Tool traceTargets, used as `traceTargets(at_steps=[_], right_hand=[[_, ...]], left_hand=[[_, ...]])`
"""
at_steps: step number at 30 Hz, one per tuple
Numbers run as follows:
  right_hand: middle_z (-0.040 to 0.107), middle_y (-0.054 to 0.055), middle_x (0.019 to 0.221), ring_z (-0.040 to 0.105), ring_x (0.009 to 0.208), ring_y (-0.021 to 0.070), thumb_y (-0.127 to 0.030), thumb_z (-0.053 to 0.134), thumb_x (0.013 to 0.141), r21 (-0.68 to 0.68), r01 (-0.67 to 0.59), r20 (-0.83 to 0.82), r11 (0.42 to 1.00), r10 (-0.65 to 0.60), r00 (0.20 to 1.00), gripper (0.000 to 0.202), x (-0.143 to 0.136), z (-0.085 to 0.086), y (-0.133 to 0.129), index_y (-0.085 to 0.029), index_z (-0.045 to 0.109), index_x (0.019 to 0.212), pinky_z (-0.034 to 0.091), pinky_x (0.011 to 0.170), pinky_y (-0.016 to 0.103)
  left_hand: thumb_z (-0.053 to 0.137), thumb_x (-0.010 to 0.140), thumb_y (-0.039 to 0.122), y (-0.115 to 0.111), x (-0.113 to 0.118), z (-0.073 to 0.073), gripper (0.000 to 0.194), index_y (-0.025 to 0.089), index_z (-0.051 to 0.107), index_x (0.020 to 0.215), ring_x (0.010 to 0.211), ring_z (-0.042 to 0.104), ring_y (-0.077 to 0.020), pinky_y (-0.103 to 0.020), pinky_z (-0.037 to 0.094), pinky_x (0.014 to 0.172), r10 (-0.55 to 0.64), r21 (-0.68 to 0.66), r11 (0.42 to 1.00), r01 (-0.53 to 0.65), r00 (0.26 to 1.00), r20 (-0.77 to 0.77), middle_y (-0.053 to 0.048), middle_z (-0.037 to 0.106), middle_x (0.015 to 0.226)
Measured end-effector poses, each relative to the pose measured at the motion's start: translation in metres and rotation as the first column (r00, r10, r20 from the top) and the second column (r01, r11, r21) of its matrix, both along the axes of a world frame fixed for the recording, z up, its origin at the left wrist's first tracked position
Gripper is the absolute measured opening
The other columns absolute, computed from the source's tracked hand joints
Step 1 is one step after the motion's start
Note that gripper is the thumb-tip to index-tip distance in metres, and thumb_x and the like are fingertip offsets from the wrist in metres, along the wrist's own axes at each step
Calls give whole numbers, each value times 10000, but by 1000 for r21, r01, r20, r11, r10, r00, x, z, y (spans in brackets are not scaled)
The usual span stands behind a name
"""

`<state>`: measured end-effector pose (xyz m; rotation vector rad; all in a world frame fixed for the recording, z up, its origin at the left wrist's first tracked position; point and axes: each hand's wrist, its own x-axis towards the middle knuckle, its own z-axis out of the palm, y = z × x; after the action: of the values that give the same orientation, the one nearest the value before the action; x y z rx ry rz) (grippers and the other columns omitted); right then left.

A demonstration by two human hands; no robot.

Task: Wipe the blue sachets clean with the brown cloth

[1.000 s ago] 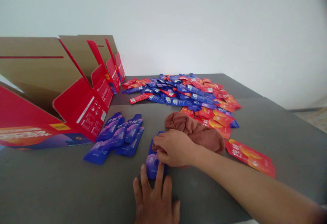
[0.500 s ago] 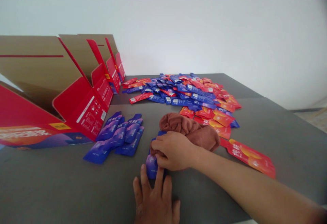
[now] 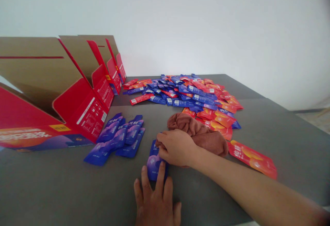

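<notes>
Flat on the grey table lies a blue-purple sachet (image 3: 153, 162), its lower end under the fingertips of my left hand (image 3: 156, 200), whose fingers are spread. My right hand (image 3: 176, 147) is closed on a bunched brown cloth (image 3: 197, 131) over the sachet's upper right part. Most of the cloth trails behind and to the right of that hand. Left of the sachet is a small group of blue sachets (image 3: 117, 136), overlapping one another. A red-orange sachet (image 3: 252, 159) rests to the right, beyond my right forearm.
Open red and brown cardboard boxes (image 3: 85, 111) stand in a row along the left. A wide heap of mixed blue and red sachets (image 3: 185, 93) covers the back middle of the grey table (image 3: 64, 188). A pale wall rises behind.
My right hand and the cloth have shifted slightly to the right, uncovering more of the blue sachet's upper part. My left hand has hardly moved.
</notes>
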<state>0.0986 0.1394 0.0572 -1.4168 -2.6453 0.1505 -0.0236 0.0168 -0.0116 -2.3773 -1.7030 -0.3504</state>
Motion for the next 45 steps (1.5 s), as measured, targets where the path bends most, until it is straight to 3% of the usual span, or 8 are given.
traceTargets(at_steps=[9, 20, 33, 41, 45], right_hand=[[643, 65, 931, 592, 808, 195, -292, 436, 819, -54, -152, 17, 987, 153, 988, 226, 3, 4, 2, -176, 586, 942, 384, 699, 309], [641, 33, 865, 579, 781, 184, -293, 461, 794, -47, -370, -75, 928, 366, 928, 209, 4, 3, -1, -194, 596, 920, 373, 698, 304], [650, 54, 919, 597, 792, 196, -297, 441, 806, -39, -184, -14, 982, 183, 983, 215, 1, 5, -2, -184, 585, 918, 382, 665, 304], [661, 34, 845, 604, 722, 205, -277, 408, 809, 44, 5, -28, 999, -4, 1000, 201, 1, -2, 0, -203, 581, 878, 378, 600, 303], [661, 41, 849, 604, 730, 205, -278, 407, 813, 40, 10, -10, 999, -9, 1000, 198, 0, -1, 1, -196, 578, 871, 383, 611, 301]], left_hand=[[559, 638, 271, 0, 0, -2, 391, 233, 607, 1024, 1231, 288, -469, -641, 364, 908, -2, 3, 1000, 2, 1000, -2, -58, 470, 1334], [549, 628, 248, 1, 0, -2, 405, 220, 611, 1027, 1203, 327, -475, -647, 377, 889, -8, 20, 1000, 8, 1000, 10, -73, 545, 1230], [549, 635, 249, 0, 0, -1, 410, 221, 606, 1039, 1220, 306, -480, -649, 369, 893, -7, 1, 1000, 7, 1000, -2, -75, 510, 1292], [536, 641, 234, 0, -1, 0, 391, 224, 603, 1026, 1222, 302, -473, -644, 374, 890, -14, 11, 1000, 14, 1000, -8, -57, 464, 1350], [541, 635, 248, 0, -1, 0, 384, 227, 603, 1013, 1227, 297, -470, -640, 374, 891, -9, 1, 1000, 9, 1000, -8, -53, 468, 1345]])
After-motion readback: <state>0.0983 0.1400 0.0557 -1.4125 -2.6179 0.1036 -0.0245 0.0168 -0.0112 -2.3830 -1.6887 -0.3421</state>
